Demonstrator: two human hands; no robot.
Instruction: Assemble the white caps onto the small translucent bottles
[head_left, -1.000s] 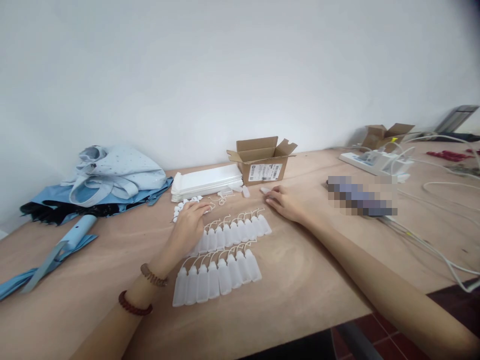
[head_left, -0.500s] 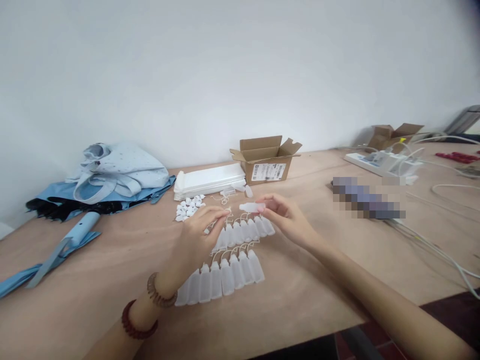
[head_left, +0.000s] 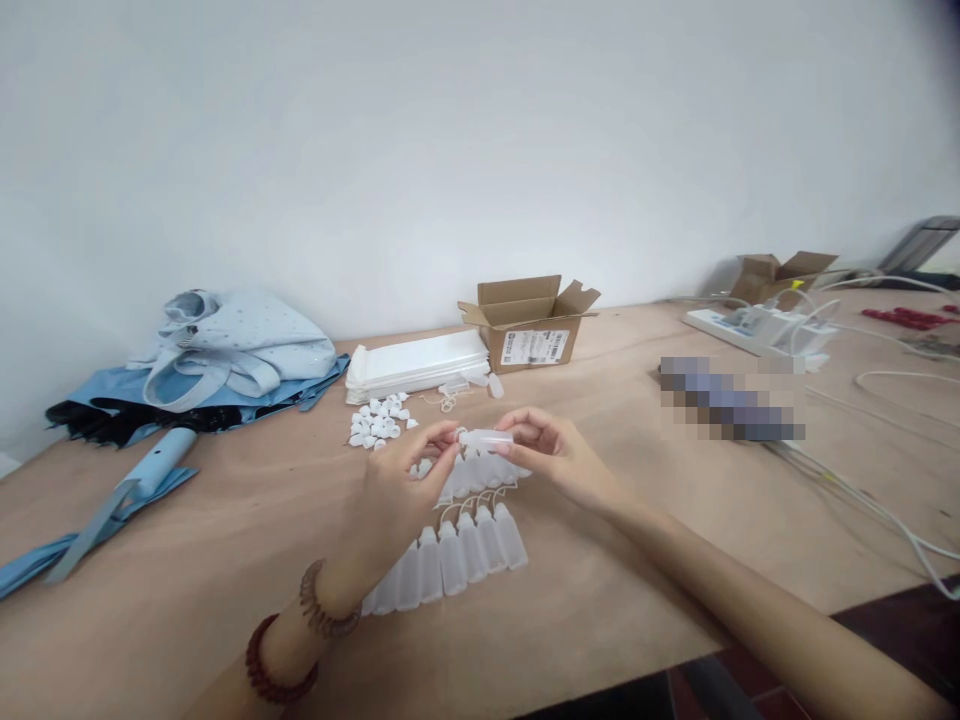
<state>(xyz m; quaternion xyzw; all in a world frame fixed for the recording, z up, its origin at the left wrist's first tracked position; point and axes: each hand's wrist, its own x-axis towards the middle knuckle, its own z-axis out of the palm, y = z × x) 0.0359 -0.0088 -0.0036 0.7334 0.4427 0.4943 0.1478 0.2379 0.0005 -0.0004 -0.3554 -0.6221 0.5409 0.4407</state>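
My right hand holds a small translucent dropper bottle sideways above the table. My left hand pinches something small at the bottle's tip, likely a white cap. Under the hands lie two rows of the same bottles with string loops, side by side on the wooden table. A heap of small white caps lies just beyond my left hand.
A stack of white sheets and an open cardboard box stand at the back. A pale blue bag and a folded blue umbrella lie at the left. A power strip with cables is at the right, by a second box.
My right hand picked a bottle off the table and brought it toward me. My left hand left the cap heap and came up to meet the bottle's tip.
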